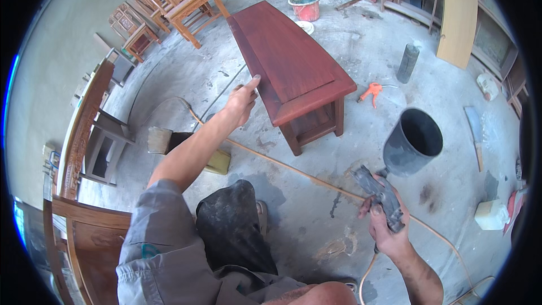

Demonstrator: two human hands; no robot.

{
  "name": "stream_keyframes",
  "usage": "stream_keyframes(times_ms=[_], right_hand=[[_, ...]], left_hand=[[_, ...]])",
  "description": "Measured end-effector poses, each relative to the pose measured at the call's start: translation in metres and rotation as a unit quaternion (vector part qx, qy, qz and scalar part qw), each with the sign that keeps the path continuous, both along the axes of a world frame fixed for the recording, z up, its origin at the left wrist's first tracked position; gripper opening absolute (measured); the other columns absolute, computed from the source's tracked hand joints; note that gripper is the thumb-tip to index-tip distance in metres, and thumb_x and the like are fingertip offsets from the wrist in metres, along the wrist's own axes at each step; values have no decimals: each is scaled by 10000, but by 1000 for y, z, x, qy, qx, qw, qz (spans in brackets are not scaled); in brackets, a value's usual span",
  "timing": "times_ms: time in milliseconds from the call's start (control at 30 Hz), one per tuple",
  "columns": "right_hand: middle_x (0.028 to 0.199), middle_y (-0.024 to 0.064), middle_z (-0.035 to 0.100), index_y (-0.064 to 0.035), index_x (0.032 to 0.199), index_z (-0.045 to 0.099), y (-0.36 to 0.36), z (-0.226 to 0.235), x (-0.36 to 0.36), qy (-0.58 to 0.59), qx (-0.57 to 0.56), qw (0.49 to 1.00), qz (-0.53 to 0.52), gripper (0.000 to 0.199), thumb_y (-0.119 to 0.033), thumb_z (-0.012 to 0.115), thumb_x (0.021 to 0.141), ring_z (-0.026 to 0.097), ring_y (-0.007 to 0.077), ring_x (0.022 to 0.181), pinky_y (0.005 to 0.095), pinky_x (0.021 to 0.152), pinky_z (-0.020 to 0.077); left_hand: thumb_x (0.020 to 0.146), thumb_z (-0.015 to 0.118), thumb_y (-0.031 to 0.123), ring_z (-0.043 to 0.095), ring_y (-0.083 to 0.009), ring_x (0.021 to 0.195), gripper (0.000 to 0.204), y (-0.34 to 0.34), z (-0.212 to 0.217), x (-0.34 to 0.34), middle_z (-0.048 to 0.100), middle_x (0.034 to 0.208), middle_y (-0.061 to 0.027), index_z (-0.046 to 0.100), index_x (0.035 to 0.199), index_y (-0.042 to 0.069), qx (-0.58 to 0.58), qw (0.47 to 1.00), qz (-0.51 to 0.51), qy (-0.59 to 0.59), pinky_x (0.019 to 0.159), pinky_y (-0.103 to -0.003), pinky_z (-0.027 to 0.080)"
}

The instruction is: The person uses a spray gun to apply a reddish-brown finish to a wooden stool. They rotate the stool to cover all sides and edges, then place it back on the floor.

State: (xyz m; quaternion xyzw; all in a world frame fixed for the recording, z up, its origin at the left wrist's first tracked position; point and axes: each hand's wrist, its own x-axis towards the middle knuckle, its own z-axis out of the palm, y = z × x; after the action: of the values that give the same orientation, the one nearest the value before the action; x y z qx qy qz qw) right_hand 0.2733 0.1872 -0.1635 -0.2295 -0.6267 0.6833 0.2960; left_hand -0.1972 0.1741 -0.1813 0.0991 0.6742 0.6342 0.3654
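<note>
On the concrete floor (361, 51) at far left stand carved brown wooden chairs (84, 135). Right of them, the left hand (241, 102) reaches out, fingers loosely curled, fingertips touching the near left edge of the long red-brown lacquered wooden bench (288, 56). Farther right, the right hand (387, 231) grips the handle of a grey metal spray gun (381, 192) with its dark cup (413, 140) tilted up, open mouth showing, near the bench's front corner.
</note>
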Motion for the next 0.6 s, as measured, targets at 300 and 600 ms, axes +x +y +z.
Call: stream_keyframes(times_ms=[300, 600], right_hand=[[912, 91, 678, 22, 1514, 418, -26, 1, 66, -139, -61, 984, -95, 548, -237, 591, 1063, 587, 77, 708, 218, 602, 448], [946, 72, 670, -12, 1546, 365, -25, -19, 63, -125, -48, 972, -193, 581, -278, 578, 1075, 420, 11, 507, 187, 474, 342]], left_hand=[[1007, 643, 156, 635, -309, 1200, 558, 37, -23, 6, 591, 1349, -156, 375, 1491, 76, 211, 973, -84, -37, 1024, -503, 565], [986, 683, 149, 611, -306, 1227, 679, -72, 1, 129, 527, 1387, -186, 290, 1538, 98, 168, 978, -87, -92, 986, -477, 587]])
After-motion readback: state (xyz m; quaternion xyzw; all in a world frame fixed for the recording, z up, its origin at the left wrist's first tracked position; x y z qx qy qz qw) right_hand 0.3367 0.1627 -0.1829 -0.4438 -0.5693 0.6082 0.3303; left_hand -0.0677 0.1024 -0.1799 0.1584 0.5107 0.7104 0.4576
